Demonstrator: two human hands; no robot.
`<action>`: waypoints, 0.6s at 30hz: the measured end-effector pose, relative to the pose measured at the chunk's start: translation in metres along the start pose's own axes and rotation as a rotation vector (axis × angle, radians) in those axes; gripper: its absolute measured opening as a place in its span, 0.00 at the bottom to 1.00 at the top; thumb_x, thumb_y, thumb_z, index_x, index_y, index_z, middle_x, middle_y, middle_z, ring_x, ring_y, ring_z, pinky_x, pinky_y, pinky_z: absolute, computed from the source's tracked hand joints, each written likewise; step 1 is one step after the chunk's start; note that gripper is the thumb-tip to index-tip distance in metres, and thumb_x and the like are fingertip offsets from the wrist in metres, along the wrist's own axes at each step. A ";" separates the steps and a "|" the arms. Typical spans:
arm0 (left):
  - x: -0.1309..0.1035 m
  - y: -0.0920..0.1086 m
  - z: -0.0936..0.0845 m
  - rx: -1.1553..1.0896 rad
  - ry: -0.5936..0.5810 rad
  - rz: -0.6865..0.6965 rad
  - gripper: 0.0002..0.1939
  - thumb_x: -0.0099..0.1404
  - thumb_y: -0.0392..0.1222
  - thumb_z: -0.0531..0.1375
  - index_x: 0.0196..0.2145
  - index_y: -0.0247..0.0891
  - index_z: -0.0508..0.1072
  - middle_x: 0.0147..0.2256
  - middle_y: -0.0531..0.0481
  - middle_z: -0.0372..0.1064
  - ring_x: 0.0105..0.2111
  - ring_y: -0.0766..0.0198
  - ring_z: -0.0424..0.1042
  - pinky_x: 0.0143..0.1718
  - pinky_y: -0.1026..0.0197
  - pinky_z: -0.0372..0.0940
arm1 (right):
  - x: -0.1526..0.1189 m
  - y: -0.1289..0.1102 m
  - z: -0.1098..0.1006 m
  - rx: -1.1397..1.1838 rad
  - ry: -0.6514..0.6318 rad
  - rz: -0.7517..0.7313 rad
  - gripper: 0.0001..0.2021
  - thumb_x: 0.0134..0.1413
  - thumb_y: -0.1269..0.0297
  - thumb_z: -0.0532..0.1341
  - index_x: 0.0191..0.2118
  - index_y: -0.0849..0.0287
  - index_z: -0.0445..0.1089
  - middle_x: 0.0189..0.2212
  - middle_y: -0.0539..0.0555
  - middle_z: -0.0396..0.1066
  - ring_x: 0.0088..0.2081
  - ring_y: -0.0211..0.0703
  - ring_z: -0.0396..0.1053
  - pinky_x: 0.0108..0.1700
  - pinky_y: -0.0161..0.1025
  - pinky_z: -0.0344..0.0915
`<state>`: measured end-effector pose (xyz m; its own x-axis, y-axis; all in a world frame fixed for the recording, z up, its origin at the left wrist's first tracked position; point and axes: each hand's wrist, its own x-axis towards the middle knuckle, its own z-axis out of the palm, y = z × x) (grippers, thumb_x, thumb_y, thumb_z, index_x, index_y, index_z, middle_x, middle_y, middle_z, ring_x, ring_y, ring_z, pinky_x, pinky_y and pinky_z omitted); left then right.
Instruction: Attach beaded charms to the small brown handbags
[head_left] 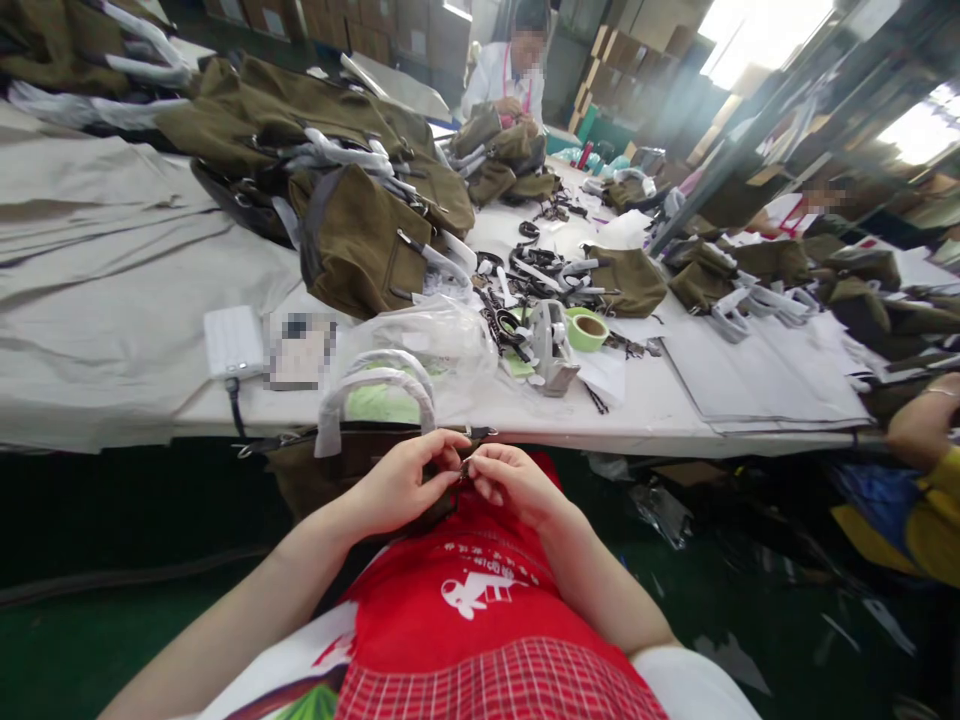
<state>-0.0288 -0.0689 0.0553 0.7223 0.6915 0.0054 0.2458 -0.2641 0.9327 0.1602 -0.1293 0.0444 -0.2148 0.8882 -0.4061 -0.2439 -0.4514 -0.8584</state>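
Note:
My left hand (412,480) and my right hand (514,485) meet in front of the red apron (480,570), fingertips pinched on a small dark metal piece (465,468) between them. Its exact form is too small to tell. An olive bag (307,470) hangs or rests at the table's front edge, behind and left of my left hand. Its wrapped handles (375,385) stand up over the edge. A dark strap end with a metal clip (481,432) lies just above my fingers.
On the white table (660,400) are piled olive bags (367,240), a tape dispenser (551,345), green tape (587,330), dark straps, a white power bank (233,342) and plastic wrap. People sit across the table and at far right.

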 end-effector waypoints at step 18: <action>0.013 -0.042 -0.028 0.483 0.288 -0.237 0.17 0.56 0.53 0.64 0.36 0.37 0.77 0.35 0.44 0.74 0.35 0.54 0.72 0.39 0.56 0.66 | -0.001 -0.013 -0.001 -0.991 0.661 -0.716 0.11 0.63 0.65 0.52 0.29 0.57 0.64 0.27 0.53 0.65 0.31 0.43 0.61 0.38 0.40 0.56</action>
<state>-0.0481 -0.0296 0.0260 0.4247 0.9051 -0.0214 0.6925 -0.3096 0.6516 0.1642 -0.1244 0.0563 0.2208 0.8984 0.3795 0.7153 0.1154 -0.6893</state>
